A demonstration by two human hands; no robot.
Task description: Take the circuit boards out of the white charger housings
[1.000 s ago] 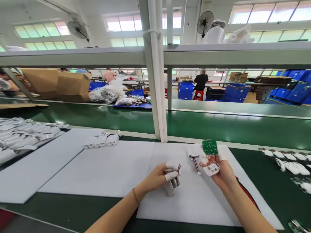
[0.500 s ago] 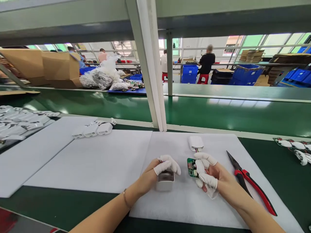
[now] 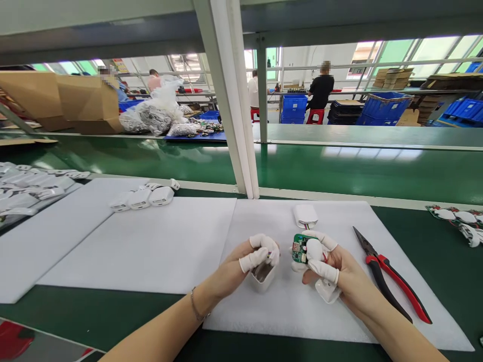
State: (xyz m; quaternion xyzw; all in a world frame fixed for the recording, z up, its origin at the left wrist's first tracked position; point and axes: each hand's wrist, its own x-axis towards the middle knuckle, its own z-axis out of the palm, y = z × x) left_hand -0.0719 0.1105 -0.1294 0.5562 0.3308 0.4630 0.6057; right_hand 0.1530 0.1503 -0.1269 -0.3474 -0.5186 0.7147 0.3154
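Observation:
My left hand, with white finger cots, is closed on an open white plastic housing that rests on the white foam mat. My right hand, also in finger cots, pinches a small green circuit board and holds a white plastic part under the palm. The two hands are a few centimetres apart. Another white housing piece lies on the mat just beyond them.
Red-handled pliers lie on the mat to the right. Three white chargers sit at the mat's far left edge; more parts are piled left and boards right. A white post rises ahead. People work beyond the green conveyor.
The view dropped towards the bench. My right hand lowered the green board from raised height to beside the housing. My left hand stayed closed on the housing and tilted it.

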